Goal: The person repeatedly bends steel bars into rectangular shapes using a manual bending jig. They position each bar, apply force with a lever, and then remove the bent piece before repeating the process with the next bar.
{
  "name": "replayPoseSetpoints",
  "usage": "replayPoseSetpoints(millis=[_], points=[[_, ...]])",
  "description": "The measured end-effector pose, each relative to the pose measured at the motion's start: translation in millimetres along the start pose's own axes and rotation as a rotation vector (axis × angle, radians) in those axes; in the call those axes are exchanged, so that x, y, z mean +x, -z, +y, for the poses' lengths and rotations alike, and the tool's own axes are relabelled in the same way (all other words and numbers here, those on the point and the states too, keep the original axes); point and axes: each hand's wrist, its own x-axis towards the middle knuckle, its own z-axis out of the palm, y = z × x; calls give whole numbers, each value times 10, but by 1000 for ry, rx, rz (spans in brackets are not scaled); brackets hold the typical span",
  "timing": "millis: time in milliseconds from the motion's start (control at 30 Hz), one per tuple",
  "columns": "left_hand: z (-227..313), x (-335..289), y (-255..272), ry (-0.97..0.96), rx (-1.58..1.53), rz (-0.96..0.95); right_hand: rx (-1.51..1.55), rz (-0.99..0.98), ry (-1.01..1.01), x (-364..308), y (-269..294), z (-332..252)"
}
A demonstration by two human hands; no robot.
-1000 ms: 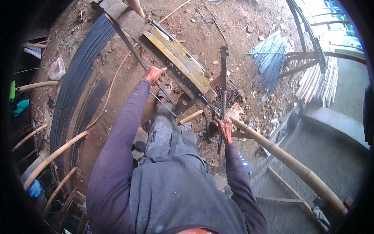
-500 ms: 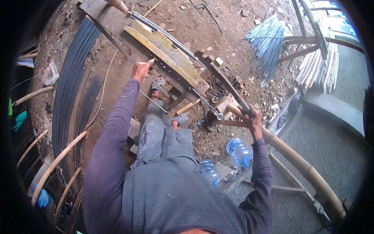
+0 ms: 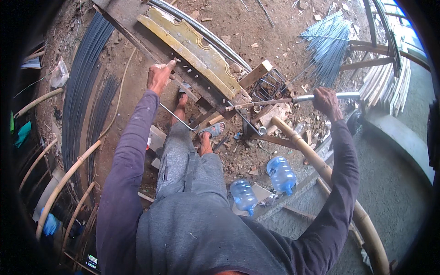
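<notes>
My left hand (image 3: 160, 77) is closed above the near edge of the wooden bench (image 3: 123, 25), index finger extended along it. A thin bent steel rod (image 3: 176, 116) runs out from behind my left wrist, its hooked end near my knee; the grip itself is hidden. Out to the right, my right hand (image 3: 327, 101) is wrapped round the metal pipe handle (image 3: 348, 95) of a long bar. The bar's rusty flat part (image 3: 263, 103) reaches left, its tip by the bench's right end. On the bench lies a yellow carved board (image 3: 192, 57), with several small pegs in front of it.
Long dark steel rods (image 3: 82, 91) lie at left; a bundle of cut rods (image 3: 327, 43) sits at back right. Bent wire frames (image 3: 270, 85) lie beyond the bar. Bamboo poles (image 3: 316, 160) cross at right, near two blue water bottles (image 3: 281, 175) (image 3: 244, 196).
My right hand has swung the bar outward and up to the right, so it now lies nearly level across the view. My left hand stays at the bench edge with little change.
</notes>
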Motion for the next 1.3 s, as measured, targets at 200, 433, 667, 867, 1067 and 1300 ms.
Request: replayPoseSetpoints(millis=[200, 433, 667, 867, 1067, 1300], points=[[-1, 2, 26, -14, 50, 11, 5, 22, 91, 329, -32, 122], [-51, 27, 23, 36, 80, -26, 1, 119, 100, 414, -154, 175], [34, -5, 19, 59, 113, -4, 30, 124, 35, 121, -376, 83], [47, -30, 6, 50, 73, 2, 18, 203, 15, 62, -521, 45], [-15, 0, 16, -28, 50, -33, 2, 173, -5, -3, -493, -27], [-138, 109, 14, -1, 59, -29, 6, 98, -10, 21, -366, 26]])
